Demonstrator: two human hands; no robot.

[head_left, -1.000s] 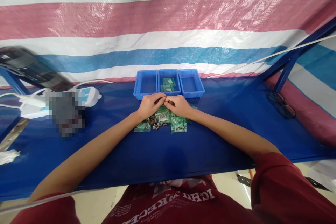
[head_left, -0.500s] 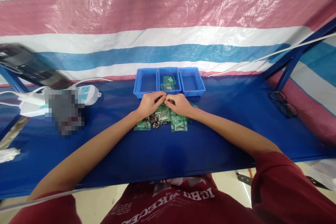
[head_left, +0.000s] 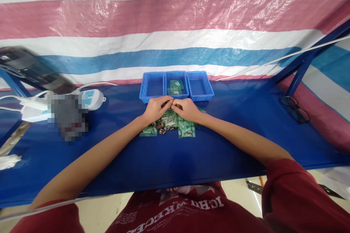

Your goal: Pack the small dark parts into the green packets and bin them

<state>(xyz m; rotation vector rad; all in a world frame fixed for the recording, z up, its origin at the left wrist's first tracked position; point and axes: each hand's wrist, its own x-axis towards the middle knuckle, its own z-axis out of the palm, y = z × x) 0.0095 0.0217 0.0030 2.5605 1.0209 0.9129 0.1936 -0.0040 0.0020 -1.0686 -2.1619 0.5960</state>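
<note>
My left hand and my right hand meet at the fingertips, just in front of the middle blue bin. The fingers of both are closed in a pinch; what they hold, if anything, is hidden. Under and around them lie small green-printed packets, such as one packet near my right wrist and another packet by my left wrist. Small brown and silver pieces are heaped between these. Inside the middle bin are a few green packets.
A left bin and a right bin flank the middle one. White power strips and a blurred dark object sit at the left. Eyeglasses lie at the far right. A striped sheet hangs behind the blue table.
</note>
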